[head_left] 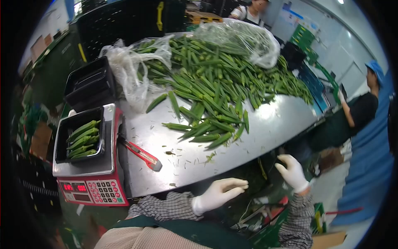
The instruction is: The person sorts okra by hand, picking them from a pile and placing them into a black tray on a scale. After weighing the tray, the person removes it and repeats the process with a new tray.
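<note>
My left hand, in a white glove, is held just off the table's front edge, fingers apart and empty. To its right, my right hand, gloved too, hangs beyond the edge with thumb and fingers apart, nothing between them. A large heap of green okra covers the back of the metal table. On the left, a red scale bears a black tray with several okra pods lying side by side. A red box cutter rests beside the scale.
Stacked black trays stand behind the scale. Clear plastic bags lie by the okra, another over its back. One person stands at the right, another at the back. Green crates are stacked beyond the table.
</note>
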A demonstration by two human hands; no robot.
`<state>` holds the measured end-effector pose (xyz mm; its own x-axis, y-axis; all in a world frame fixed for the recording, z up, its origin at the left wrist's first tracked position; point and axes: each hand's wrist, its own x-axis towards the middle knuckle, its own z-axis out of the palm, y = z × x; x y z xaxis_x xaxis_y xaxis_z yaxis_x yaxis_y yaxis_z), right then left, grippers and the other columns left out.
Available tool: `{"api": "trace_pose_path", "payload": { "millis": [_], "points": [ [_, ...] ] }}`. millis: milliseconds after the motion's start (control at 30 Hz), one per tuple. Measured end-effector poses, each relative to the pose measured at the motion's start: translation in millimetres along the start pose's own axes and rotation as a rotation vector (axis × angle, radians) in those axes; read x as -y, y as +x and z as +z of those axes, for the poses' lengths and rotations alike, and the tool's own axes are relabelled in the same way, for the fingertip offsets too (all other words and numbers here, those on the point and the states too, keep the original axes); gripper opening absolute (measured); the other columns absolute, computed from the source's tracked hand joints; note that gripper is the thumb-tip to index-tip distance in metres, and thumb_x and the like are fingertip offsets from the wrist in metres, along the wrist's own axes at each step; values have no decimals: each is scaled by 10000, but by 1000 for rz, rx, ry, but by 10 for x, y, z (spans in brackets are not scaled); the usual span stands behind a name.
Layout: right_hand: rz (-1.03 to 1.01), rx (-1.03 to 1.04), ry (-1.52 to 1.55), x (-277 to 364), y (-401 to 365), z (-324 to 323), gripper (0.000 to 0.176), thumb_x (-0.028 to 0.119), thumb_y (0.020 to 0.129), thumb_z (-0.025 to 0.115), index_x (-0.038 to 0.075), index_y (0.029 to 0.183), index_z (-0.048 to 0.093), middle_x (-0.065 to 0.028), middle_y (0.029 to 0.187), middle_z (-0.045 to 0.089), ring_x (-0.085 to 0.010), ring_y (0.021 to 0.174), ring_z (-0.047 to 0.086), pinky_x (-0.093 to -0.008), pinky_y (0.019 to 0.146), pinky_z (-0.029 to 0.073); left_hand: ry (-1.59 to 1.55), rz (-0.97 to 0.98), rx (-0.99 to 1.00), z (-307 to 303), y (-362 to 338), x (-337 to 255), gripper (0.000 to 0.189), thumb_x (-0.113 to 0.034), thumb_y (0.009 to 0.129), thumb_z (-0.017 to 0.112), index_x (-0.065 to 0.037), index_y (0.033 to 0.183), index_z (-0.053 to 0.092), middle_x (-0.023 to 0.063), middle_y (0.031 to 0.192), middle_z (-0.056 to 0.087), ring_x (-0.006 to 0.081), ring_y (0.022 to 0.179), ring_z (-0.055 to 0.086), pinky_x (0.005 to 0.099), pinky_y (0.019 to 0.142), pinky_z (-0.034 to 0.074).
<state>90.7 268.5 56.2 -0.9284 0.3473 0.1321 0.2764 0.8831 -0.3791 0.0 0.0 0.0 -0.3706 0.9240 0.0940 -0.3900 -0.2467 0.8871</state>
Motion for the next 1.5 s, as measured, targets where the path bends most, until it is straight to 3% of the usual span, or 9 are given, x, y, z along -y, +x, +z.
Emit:
{"api": "trace_pose_path", "payload": {
  "millis": [233,400,667,833,867,1100,1233,1400,1500],
  "points": [
    [-380,-195,11,685,1978,560,423,267,765,665,-10,1068,565,-191,1136,530,-338,1085,493,-389,921,407,380,288,-498,-712,-729,-384,306,-14,820,573,28,1123,561,128,1099,585,175,968,593,274,855,466],
    [-231,-262,-17,905,3314,676,589,428,755,650,-40,1101,560,-237,1121,549,-358,1065,516,-400,925,414,903,326,-652,-979,-923,-480,373,-44,742,651,-30,1109,586,144,1028,606,241,871,617,283,697,510],
    [125,-137,101,661,4826,879,894,584,726,606,-63,1302,385,-261,1322,411,-350,1234,403,-381,1019,325,756,290,-713,-1067,-847,-522,253,-22,793,579,4,1041,622,151,1022,616,275,971,580,341,866,439],
    [157,118,674,373,5042,1047,957,666,787,479,-39,1388,241,-191,1454,241,-280,1355,218,-356,1088,175,713,276,-679,-1126,-868,-550,216,19,786,554,28,987,633,159,950,630,279,883,606,346,789,471],
    [280,311,1061,379,4921,935,835,624,853,416,12,1400,264,-132,1461,254,-241,1347,234,-326,1081,188,724,272,-676,-1135,-869,-549,218,31,779,543,37,977,634,166,939,633,284,873,609,342,782,474],
    [182,223,882,-38,5141,1096,854,645,831,414,84,1435,188,-125,1494,150,-269,1368,168,-403,1098,151,723,275,-668,-1157,-875,-521,228,65,763,528,49,965,631,176,937,634,290,865,610,348,770,479],
    [221,100,140,638,4942,1140,967,645,751,537,66,1433,169,-192,1474,174,-330,1359,180,-448,1085,192,717,280,-656,-1151,-875,-509,218,70,762,533,47,956,632,175,936,635,291,859,610,349,761,481],
    [77,114,213,653,4866,1110,857,443,698,703,18,1358,358,-219,1341,421,-300,1245,415,-327,1034,316,698,330,-668,-1168,-873,-466,208,61,768,543,43,956,630,173,927,637,293,836,614,345,746,485],
    [32,179,288,678,4756,1134,823,369,711,718,29,1365,351,-213,1345,418,-299,1252,407,-335,1037,311,711,365,-670,-1153,-864,-457,213,57,768,547,36,963,630,170,923,639,291,826,617,343,740,486]
  ]
}}
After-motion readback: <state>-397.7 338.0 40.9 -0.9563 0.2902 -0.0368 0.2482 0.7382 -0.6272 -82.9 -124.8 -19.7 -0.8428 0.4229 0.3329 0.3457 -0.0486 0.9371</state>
